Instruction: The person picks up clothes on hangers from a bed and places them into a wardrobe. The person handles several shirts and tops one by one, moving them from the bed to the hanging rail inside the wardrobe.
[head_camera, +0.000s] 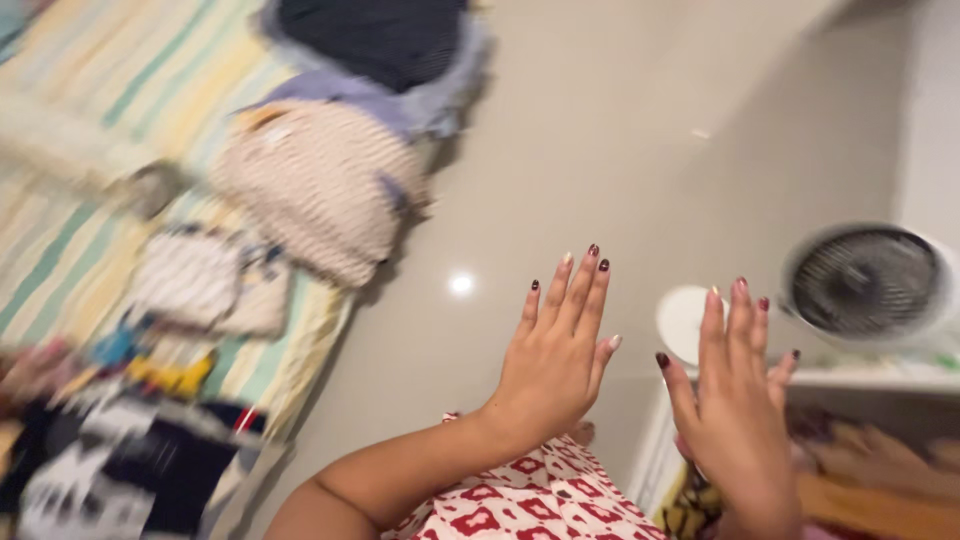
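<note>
At six o'clock in the head view, both hands are raised over the floor, empty, with fingers straight and together. The left hand (552, 362) stands at about half past six, palm turned away from the camera, dark-painted nails up; it grips nothing and touches nothing. The right hand (730, 405) stands at five o'clock in the same flat, released posture, likewise holding nothing. The two are near one another but apart.

Nearest the right hand, just beyond its fingertips, is a small white round object (684, 322); what it is cannot be told, and contact cannot be confirmed. At three o'clock a white round fan (868, 284) sits on a white shelf (880, 378), its grille facing the camera, a placement that fits a fan left out for use. Below the shelf edge lie patterned items, too blurred to identify.

From nine to eleven o'clock a striped bed sheet (120, 90) carries laundry laid in separate lots: a folded pale ribbed garment (320, 190) at eleven, a dark garment on bluish cloth (380, 50) at twelve, and small mixed clothes (120, 440) at eight. The grouping reads as sorted piles. A grey glossy floor (600, 150) fills the centre. A red-and-white patterned garment (520, 500) at six is worn by the person.
</note>
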